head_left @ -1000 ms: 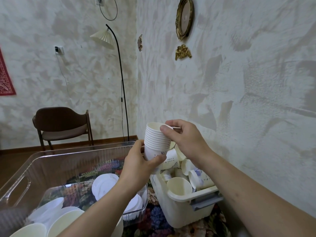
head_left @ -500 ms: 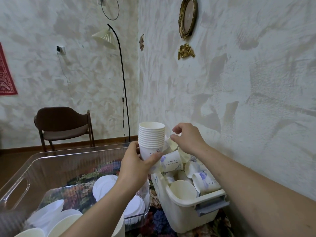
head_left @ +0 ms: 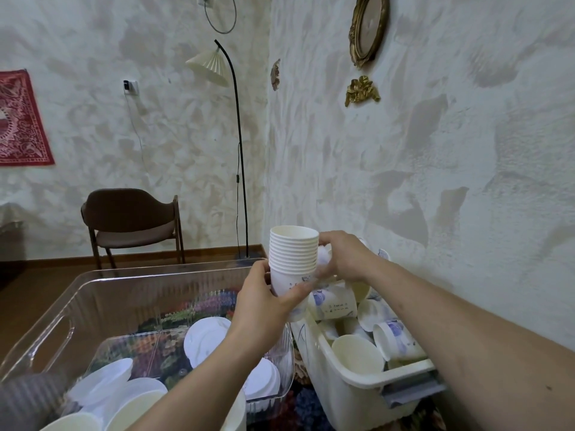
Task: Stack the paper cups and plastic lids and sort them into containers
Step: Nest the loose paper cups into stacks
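Two containers sit nearest to you on the floral cloth (head_left: 311, 402): a small clear tray (head_left: 286, 368) at lower left holding white plastic lids (head_left: 205, 337), and a cream plastic bin (head_left: 345, 390) at lower right holding loose paper cups (head_left: 357, 353), several lying on their sides with blue print showing. More cream cup rims (head_left: 140, 409) crowd the bottom left edge.

Your left hand (head_left: 264, 300) is raised above the gap between the tray and the bin. Its fingers and thumb wrap the lower body of the nested cup stack (head_left: 294, 259), which stands upright with its open mouth facing up. The stack is held in the air, clear of both containers.

Your right hand (head_left: 345, 256) is just beside the stack on its right, above the far end of the bin. Its fingers curl inward round a white cup (head_left: 323, 255) that is mostly hidden behind the stack.

Surrounding the tray is a large clear tub (head_left: 93, 293). Beyond it stand a brown chair (head_left: 130, 219) and a black floor lamp (head_left: 239, 150) against the textured wall, with a gold oval frame (head_left: 368, 29) hung on the right-hand wall.
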